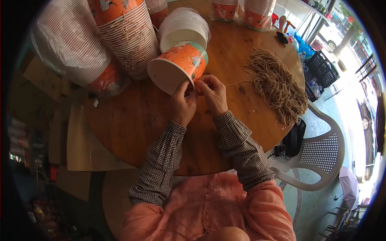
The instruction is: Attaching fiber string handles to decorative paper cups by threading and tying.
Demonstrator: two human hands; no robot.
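Observation:
An orange paper bucket (184, 58) with a white inside lies tipped on the wooden table, its open mouth facing me. My left hand (185, 103) is closed on the bucket's rim, thumb and fingers pinching its lower right edge. Right beside it, my right hand (214, 94) has its fingertips pinched together at the bucket's side. A thin tan cord (239, 83) runs from the right hand to a heap of tan cords (277, 86) on the table's right. The cord's end is hidden between my fingers.
Nested orange buckets (126, 38) with cords hanging on them stand at the back left, next to plastic-wrapped bucket stacks (74, 44). White wrapped tubs (183, 28) lie behind my bucket. A plastic chair (317, 146) stands right of the round table (132, 124).

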